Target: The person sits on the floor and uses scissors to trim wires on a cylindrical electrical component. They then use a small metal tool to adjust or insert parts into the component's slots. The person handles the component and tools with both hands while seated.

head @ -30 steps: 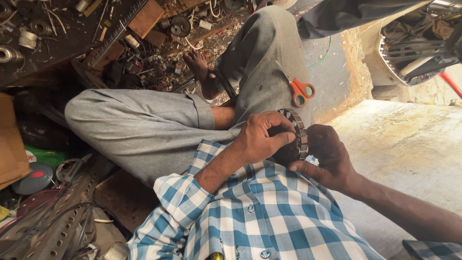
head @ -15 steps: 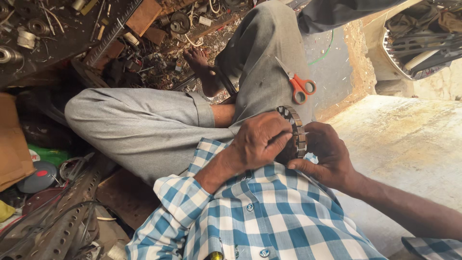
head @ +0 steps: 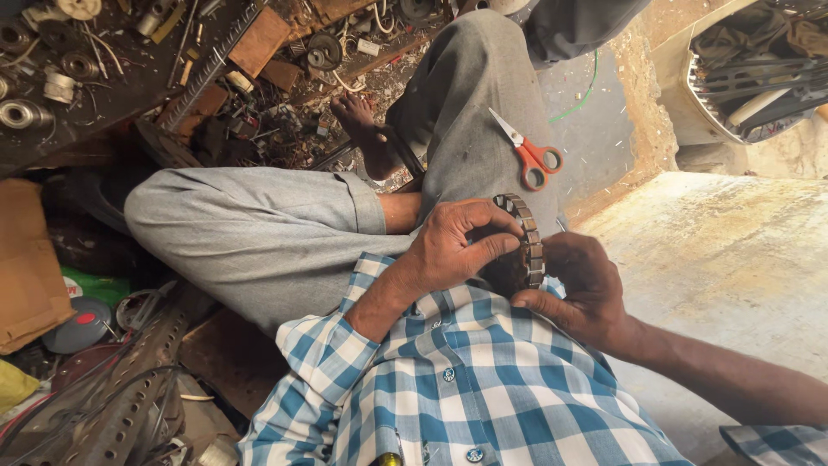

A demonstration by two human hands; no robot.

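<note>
- Stator ring (head: 526,237), a toothed metal core, sits upright in the lap against the checked shirt (head: 483,388), braced between both hands so its rim faces up.
- Left hand (head: 453,246) clamps its grip over the rim, thumb along the teeth.
- Right hand (head: 578,289) cups the far side; its fingers are mostly hidden.
- Red-handled scissors (head: 526,151) rest on the grey trouser leg (head: 483,112); the ring's centre is lost in shadow.

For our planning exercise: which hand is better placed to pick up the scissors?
Probably right: the right hand sits just below the scissors and their handles, while the left hand wraps the toothed ring.
</note>
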